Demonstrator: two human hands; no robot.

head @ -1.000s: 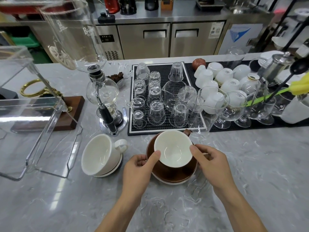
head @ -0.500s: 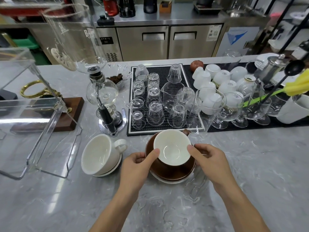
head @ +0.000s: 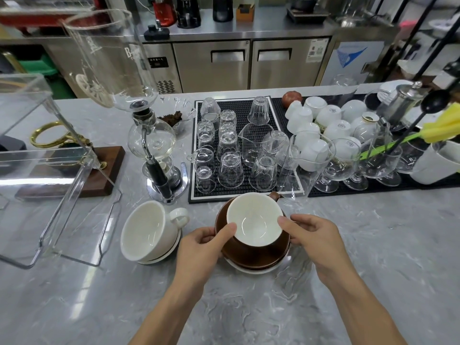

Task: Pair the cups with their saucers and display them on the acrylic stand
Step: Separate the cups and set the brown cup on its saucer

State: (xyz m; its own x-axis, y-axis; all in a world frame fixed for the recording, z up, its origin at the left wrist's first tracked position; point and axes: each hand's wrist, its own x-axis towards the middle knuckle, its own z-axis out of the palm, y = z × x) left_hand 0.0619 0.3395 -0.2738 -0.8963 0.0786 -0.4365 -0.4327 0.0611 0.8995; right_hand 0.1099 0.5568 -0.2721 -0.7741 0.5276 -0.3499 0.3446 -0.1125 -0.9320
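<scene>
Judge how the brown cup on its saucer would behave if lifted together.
The brown cup looks glazed, so probably slippery and breakable. It sits loose on the saucer, so it may slide or tip unless both hands keep it level.

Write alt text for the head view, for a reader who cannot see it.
Two hands, the left hand and right hand, grip a brown cup with a white inside on its brown saucer over a grey marble counter. A white cup on its saucer sits left of them, beside a clear acrylic stand.
</scene>
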